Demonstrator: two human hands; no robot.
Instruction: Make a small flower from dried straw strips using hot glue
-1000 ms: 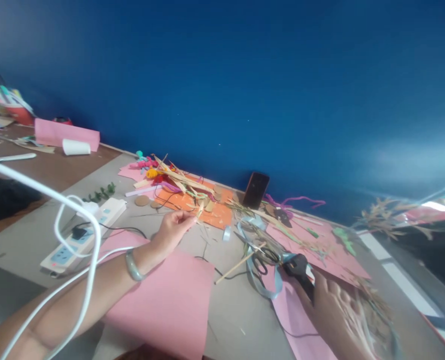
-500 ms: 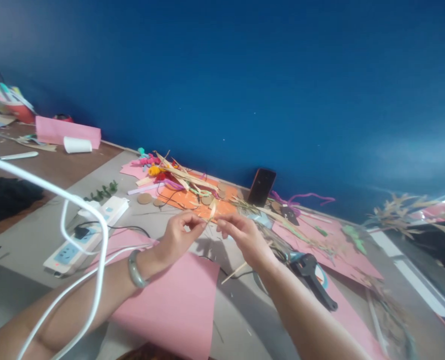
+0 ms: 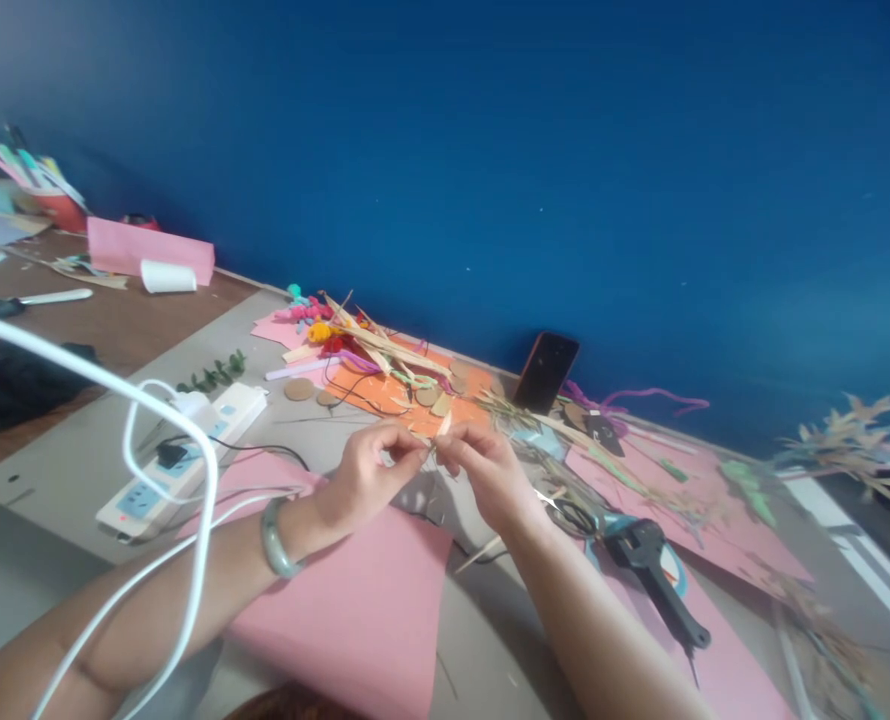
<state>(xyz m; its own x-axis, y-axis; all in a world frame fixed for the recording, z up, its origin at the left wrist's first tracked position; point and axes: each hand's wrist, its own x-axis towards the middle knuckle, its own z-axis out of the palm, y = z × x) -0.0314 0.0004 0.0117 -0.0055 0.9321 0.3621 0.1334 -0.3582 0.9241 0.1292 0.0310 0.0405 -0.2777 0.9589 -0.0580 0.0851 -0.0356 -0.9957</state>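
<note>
We pinch a thin straw strip [image 3: 442, 428] between both hands above the tabletop [image 3: 85, 450], left hand [image 3: 366, 470] and right hand [image 3: 482, 472] meeting fingertip to fingertip, strip tilted up-right.

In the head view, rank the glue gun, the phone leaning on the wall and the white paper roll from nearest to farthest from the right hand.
From the right hand:
1. Phone, propped against the blue wall just beyond the hand, slightly to its right.
2. Glue gun, lying on pink paper to the right; too close to the phone to rank firmly.
3. White paper roll, far left on the brown table.
</note>
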